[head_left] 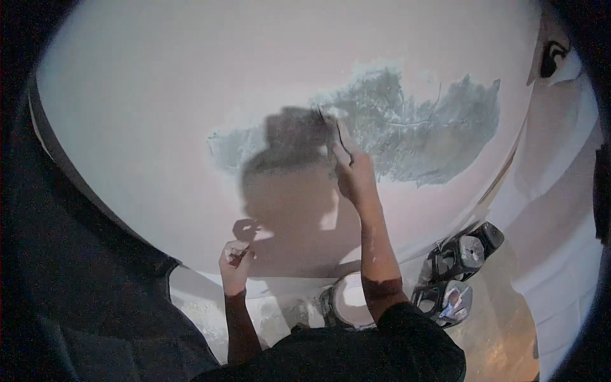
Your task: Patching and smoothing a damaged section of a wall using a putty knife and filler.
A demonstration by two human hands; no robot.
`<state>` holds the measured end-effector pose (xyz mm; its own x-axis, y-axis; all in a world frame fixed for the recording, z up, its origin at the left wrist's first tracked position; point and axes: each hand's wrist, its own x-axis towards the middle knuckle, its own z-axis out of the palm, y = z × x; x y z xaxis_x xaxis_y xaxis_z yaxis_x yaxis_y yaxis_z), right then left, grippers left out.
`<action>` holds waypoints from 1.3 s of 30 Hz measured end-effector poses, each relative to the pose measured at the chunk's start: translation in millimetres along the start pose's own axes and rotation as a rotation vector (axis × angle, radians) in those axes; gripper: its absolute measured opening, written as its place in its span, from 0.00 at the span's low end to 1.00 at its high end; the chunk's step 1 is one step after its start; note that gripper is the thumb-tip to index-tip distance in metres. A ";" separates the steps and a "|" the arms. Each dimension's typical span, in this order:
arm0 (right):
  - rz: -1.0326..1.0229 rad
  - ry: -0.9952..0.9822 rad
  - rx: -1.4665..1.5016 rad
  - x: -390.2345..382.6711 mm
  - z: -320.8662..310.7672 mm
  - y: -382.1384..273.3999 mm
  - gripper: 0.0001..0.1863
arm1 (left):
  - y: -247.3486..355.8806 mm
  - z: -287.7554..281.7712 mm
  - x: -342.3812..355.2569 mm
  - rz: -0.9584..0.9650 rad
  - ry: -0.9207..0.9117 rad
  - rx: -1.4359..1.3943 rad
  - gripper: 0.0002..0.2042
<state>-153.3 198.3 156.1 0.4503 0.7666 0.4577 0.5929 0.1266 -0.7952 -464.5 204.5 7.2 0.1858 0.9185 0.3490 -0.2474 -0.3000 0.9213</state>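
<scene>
In front of me is a pale pinkish-white wall (pixel 159 76) with a long, ragged grey patch (pixel 439 146) smeared across it, whitish at the edges. My right hand (pixel 356 172) is raised to the patch, closed around what looks like a putty knife (pixel 323 116). Its thin blade shows nearly edge-on and appears to touch the wall; the hand covers most of the handle. Lower down and to the left, my left hand (pixel 235 261) is held up near the wall with fingers curled in. Whether anything small sits in those fingers is hidden.
Below the wall stands a round bucket (pixel 354 300) with pale contents, by my right elbow. Two black stools (pixel 471 252) are at the lower right; the nearer stool (pixel 455 304) carries smeared items. White sheeting (pixel 560 191) hangs right, dark cloth (pixel 95 274) left. My shadow falls across the wall.
</scene>
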 end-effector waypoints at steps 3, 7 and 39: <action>0.024 0.057 0.010 -25.6 26.1 22.1 0.23 | -6.5 -6.4 -3.7 -0.027 0.013 -0.017 0.08; 0.017 0.060 0.007 -25.2 13.9 -5.4 0.25 | -10.9 -24.5 -4.8 -0.080 0.014 0.015 0.09; 0.029 0.009 0.136 -20.9 -16.9 -53.6 0.23 | -18.1 -29.6 -0.8 -0.076 0.052 0.041 0.06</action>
<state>-183.2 164.9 195.8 0.4725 0.7653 0.4371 0.4840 0.1892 -0.8544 -488.2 216.8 -14.8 0.1525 0.9509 0.2694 -0.1951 -0.2382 0.9514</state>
